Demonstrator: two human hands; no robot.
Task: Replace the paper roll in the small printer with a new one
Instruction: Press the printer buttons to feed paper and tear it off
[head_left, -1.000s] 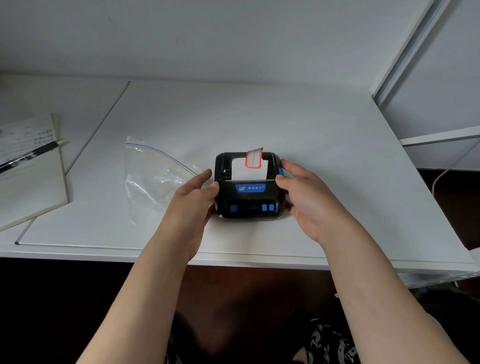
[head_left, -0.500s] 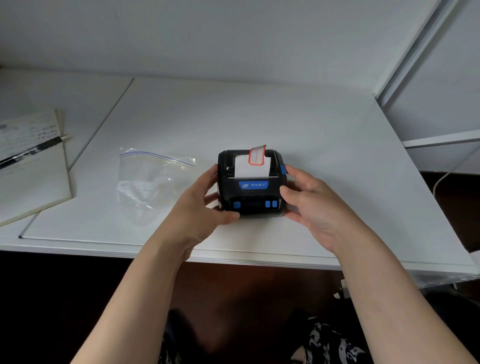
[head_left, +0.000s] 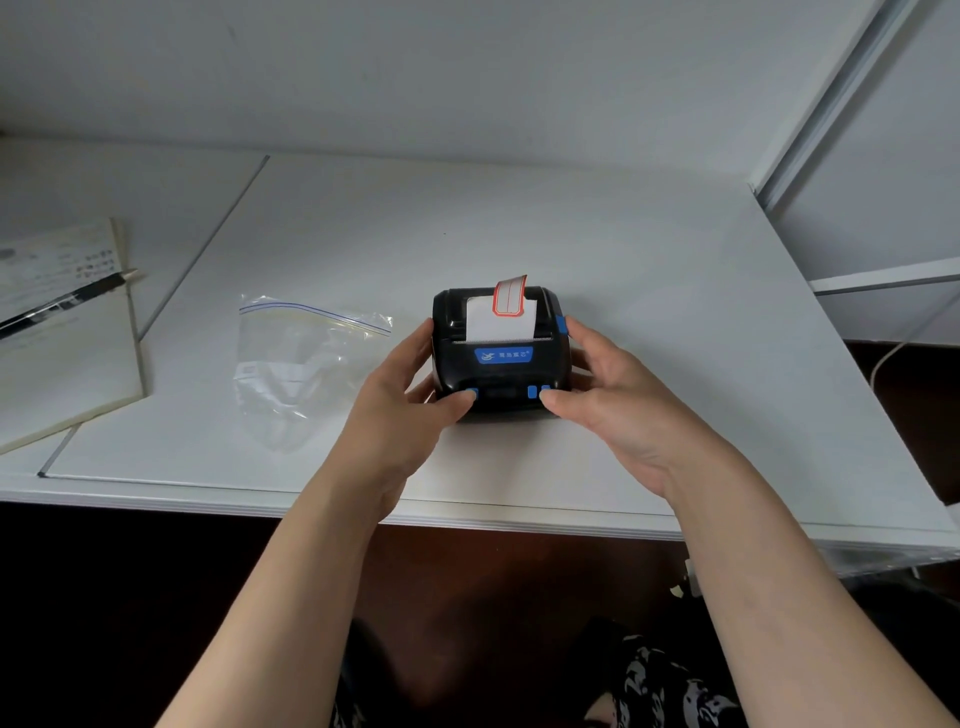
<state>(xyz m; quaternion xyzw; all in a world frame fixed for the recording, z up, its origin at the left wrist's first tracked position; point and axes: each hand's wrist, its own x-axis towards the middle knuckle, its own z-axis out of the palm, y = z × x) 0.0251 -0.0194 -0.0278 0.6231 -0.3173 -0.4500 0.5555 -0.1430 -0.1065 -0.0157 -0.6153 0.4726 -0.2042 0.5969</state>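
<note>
Two hands grip printer (head_left: 501, 364); blue badge (head_left: 503, 355), writing unreadable.

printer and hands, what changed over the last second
Both thumbs slid forward onto the printer's front button row; the left hand and right hand otherwise stayed gripping its sides. The printer, label paper and bag stayed put.

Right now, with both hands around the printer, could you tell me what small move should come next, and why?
Probably press the blue latch with the right hand to pop the lid: the printer looks closed, with label paper sticking out.
</note>
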